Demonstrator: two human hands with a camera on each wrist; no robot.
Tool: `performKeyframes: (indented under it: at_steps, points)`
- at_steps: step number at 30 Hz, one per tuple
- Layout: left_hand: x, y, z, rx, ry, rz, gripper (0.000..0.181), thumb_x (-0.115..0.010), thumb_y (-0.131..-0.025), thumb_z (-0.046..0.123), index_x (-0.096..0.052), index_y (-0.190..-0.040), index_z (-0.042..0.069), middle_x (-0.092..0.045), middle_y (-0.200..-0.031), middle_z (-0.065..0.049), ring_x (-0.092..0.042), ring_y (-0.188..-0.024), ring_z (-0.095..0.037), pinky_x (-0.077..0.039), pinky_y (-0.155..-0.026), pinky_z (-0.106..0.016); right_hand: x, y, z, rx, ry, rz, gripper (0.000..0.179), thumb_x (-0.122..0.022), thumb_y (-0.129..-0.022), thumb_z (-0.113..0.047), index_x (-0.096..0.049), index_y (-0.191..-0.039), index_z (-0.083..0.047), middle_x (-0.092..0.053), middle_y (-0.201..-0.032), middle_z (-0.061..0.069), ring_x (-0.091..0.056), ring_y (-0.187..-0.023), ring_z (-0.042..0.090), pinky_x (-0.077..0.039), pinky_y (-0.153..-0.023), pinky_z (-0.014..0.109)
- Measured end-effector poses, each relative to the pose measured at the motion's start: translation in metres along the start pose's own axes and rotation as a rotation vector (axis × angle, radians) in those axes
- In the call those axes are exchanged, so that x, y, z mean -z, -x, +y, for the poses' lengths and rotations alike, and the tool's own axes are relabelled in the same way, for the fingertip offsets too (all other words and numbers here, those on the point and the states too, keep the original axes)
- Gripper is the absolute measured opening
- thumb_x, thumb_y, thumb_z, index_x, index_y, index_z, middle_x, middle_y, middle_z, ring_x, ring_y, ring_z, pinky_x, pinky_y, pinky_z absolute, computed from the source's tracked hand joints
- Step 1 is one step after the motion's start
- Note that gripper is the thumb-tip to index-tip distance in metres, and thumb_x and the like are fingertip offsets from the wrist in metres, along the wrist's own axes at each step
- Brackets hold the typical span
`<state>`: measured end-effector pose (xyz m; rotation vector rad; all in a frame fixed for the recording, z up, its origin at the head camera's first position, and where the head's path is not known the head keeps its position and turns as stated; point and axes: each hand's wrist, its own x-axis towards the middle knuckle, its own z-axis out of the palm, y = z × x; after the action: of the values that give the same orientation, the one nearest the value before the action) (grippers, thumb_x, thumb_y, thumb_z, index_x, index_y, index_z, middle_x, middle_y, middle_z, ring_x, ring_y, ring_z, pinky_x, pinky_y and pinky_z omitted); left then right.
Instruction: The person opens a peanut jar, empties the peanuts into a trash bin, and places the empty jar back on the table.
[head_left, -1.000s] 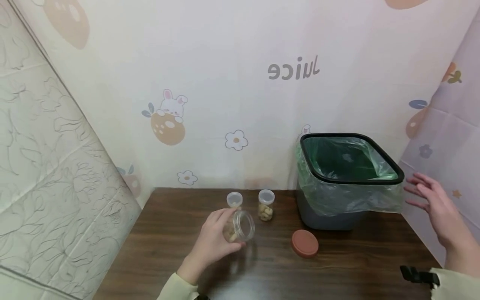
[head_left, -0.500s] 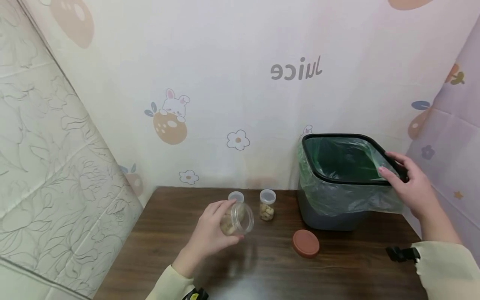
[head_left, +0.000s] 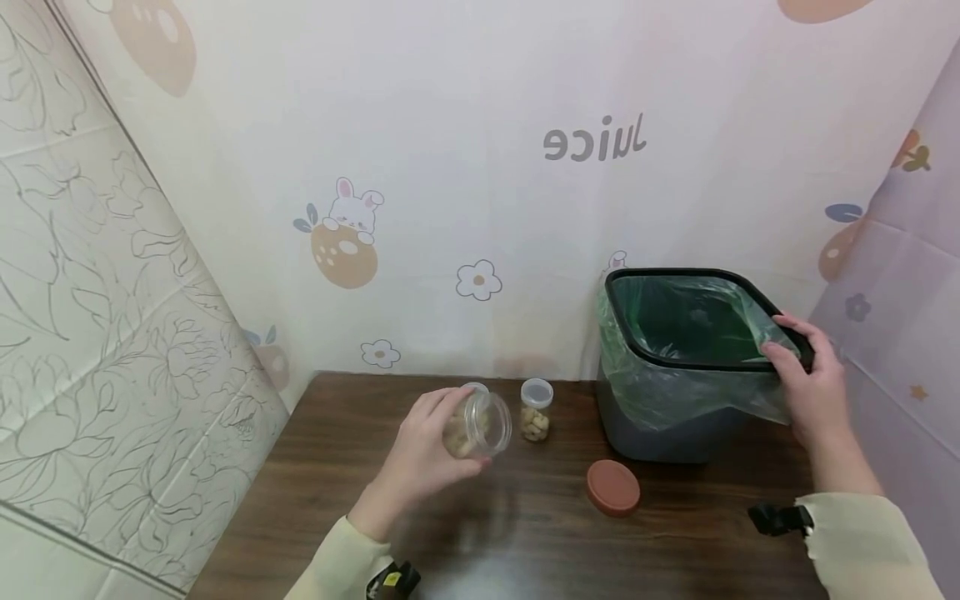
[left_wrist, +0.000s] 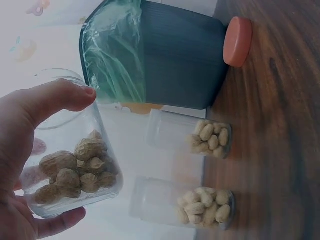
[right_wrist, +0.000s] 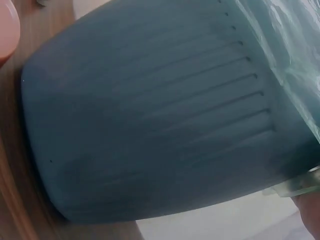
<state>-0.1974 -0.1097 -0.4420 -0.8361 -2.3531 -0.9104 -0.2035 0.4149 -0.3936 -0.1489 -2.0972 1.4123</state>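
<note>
My left hand [head_left: 416, 450] grips a clear, wide-mouthed jar [left_wrist: 75, 145] and holds it tilted, its lidless mouth facing right in the head view. Brown, rough-shelled nuts [left_wrist: 92, 165] lie inside. To the right, my right hand [head_left: 819, 396] holds the rim of a grey trash bin [head_left: 660, 437], thumb over the inner side. A green plastic bag [head_left: 637, 383] lines the bin and folds over its outside. Most of the right hand lies outside the right wrist view.
Two small lidded containers [left_wrist: 212, 137] of pale peanuts stand behind the jar; the left one is mostly hidden in the head view. A round reddish lid [head_left: 613, 487] lies on the dark wooden table [head_left: 540, 550] before the bin. A patterned curtain [head_left: 480, 167] hangs behind.
My right hand has moved left from beside the bin and taken hold of its rim. My left hand has raised the jar slightly, still tilted.
</note>
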Motion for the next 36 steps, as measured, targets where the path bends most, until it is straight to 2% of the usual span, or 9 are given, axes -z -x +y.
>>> performKeyframes:
  at_steps: [2,7,11,14,17,22,28,31,36]
  points:
    - [0.0,-0.006,0.002,-0.022,0.004,0.016,0.099,-0.107,-0.062,0.032,-0.064,-0.15,0.018,-0.067,-0.139,-0.004,-0.062,-0.13,-0.025,-0.056,-0.103,-0.052,-0.005,0.001,0.0,-0.009,-0.039,0.042,0.048,-0.061,-0.108,-0.017,-0.062,-0.155,-0.022,-0.049,-0.151,-0.016,-0.043,-0.131,0.004,-0.035,-0.094,0.006]
    - [0.0,-0.032,0.01,-0.055,0.01,0.034,0.101,-0.107,-0.061,0.031,-0.064,-0.15,0.015,-0.068,-0.138,-0.006,-0.063,-0.129,-0.028,-0.056,-0.104,-0.053,-0.011,0.002,-0.002,-0.04,-0.153,0.128,0.046,-0.06,-0.104,-0.009,-0.067,-0.149,-0.018,-0.056,-0.152,-0.011,-0.043,-0.14,0.01,-0.034,-0.1,0.007]
    - [-0.001,-0.062,0.021,-0.063,0.041,0.031,0.104,-0.107,-0.062,0.029,-0.06,-0.154,0.015,-0.068,-0.138,-0.008,-0.063,-0.126,-0.027,-0.057,-0.102,-0.05,-0.014,0.001,-0.001,-0.025,-0.194,0.179,0.046,-0.059,-0.102,-0.005,-0.069,-0.146,-0.014,-0.059,-0.149,-0.009,-0.047,-0.135,0.009,-0.036,-0.098,0.009]
    - [-0.005,-0.088,0.028,-0.082,0.064,0.022,0.103,-0.106,-0.065,0.029,-0.058,-0.156,0.015,-0.067,-0.134,-0.009,-0.064,-0.121,-0.025,-0.059,-0.098,-0.045,-0.017,0.0,0.001,-0.018,-0.2,0.192,0.046,-0.059,-0.101,-0.006,-0.069,-0.146,-0.013,-0.059,-0.146,-0.01,-0.049,-0.129,0.009,-0.036,-0.096,0.009]
    - [-0.011,-0.114,0.034,-0.095,0.066,0.008,0.103,-0.105,-0.069,0.033,-0.056,-0.157,0.014,-0.067,-0.134,-0.01,-0.063,-0.12,-0.025,-0.059,-0.098,-0.046,-0.02,0.0,0.002,-0.011,-0.231,0.206,0.046,-0.059,-0.1,-0.005,-0.071,-0.144,-0.012,-0.06,-0.144,-0.009,-0.049,-0.123,0.009,-0.037,-0.093,0.01]
    - [-0.026,-0.159,0.05,-0.099,0.001,-0.013,0.101,-0.101,-0.076,0.04,-0.052,-0.161,0.013,-0.064,-0.142,-0.012,-0.062,-0.128,-0.029,-0.055,-0.104,-0.051,-0.022,0.0,0.004,0.01,-0.308,0.247,0.045,-0.059,-0.097,-0.002,-0.074,-0.139,-0.008,-0.065,-0.141,-0.005,-0.052,-0.116,0.01,-0.039,-0.089,0.011]
    - [-0.053,-0.208,0.077,-0.078,-0.102,-0.033,0.1,-0.098,-0.081,0.04,-0.048,-0.163,0.015,-0.059,-0.152,-0.01,-0.056,-0.136,-0.029,-0.051,-0.111,-0.042,-0.016,-0.002,0.002,0.002,-0.295,0.279,0.045,-0.06,-0.095,-0.001,-0.076,-0.137,-0.007,-0.068,-0.139,-0.005,-0.053,-0.113,0.009,-0.039,-0.085,0.011]
    - [-0.067,-0.223,0.089,-0.058,-0.166,-0.036,0.099,-0.095,-0.084,0.041,-0.046,-0.165,0.014,-0.057,-0.155,-0.01,-0.055,-0.138,-0.029,-0.048,-0.114,-0.04,-0.016,-0.001,-0.001,-0.022,-0.24,0.281,0.046,-0.061,-0.096,-0.003,-0.076,-0.138,-0.01,-0.068,-0.139,-0.006,-0.053,-0.107,0.008,-0.039,-0.082,0.013]
    - [-0.082,-0.234,0.102,0.013,-0.265,-0.001,0.096,-0.091,-0.088,0.045,-0.043,-0.166,0.018,-0.056,-0.156,-0.008,-0.053,-0.141,-0.028,-0.047,-0.112,-0.044,-0.021,0.002,-0.005,-0.058,-0.2,0.25,0.047,-0.06,-0.096,-0.006,-0.076,-0.14,-0.015,-0.067,-0.14,-0.007,-0.052,-0.1,0.008,-0.039,-0.078,0.015]
